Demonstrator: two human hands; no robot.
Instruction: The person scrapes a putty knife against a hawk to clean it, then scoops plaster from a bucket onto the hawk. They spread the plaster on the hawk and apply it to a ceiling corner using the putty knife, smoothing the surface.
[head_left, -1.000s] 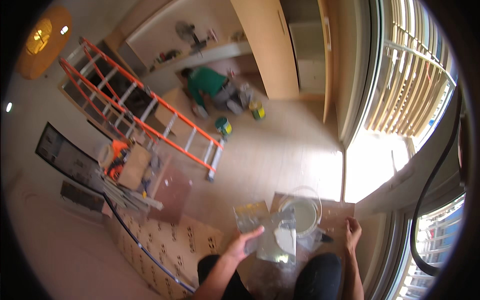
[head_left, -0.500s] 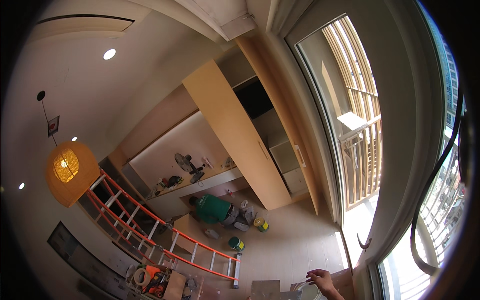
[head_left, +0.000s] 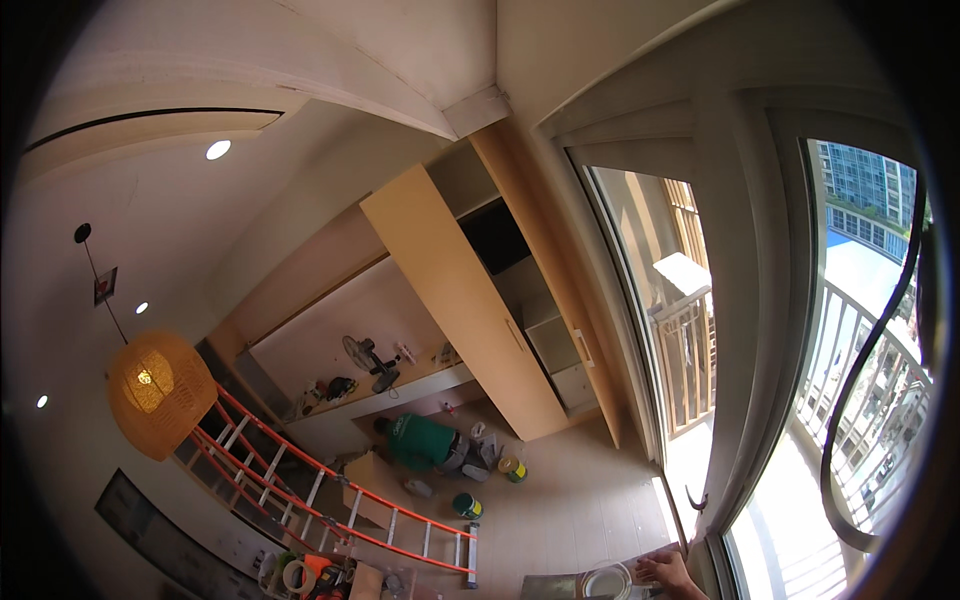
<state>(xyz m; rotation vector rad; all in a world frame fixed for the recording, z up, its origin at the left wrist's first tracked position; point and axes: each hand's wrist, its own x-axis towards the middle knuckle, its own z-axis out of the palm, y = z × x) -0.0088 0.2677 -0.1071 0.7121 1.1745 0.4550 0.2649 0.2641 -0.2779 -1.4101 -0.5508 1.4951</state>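
My right hand [head_left: 668,573] shows at the lower edge, right of centre, with its fingers pointing left and partly spread. Nothing can be made out in it. Just left of the fingers is a round white rim [head_left: 607,583], like that of a bucket, cut off by the picture's edge; whether I touch it I cannot tell. A flat grey board [head_left: 549,588] lies left of the rim. My left hand is out of view.
An orange ladder [head_left: 345,480] slants across the lower left under a woven lamp [head_left: 163,395]. A person in a green shirt [head_left: 420,441] crouches by two paint buckets [head_left: 467,505]. Tall cabinets [head_left: 460,300] and a glazed balcony door [head_left: 640,330] stand beyond. Tools [head_left: 325,577] lie lower left.
My right hand has moved a little right and lower, from over the round rim to its right side. My view has tilted up and turned, showing more of the right-hand window.
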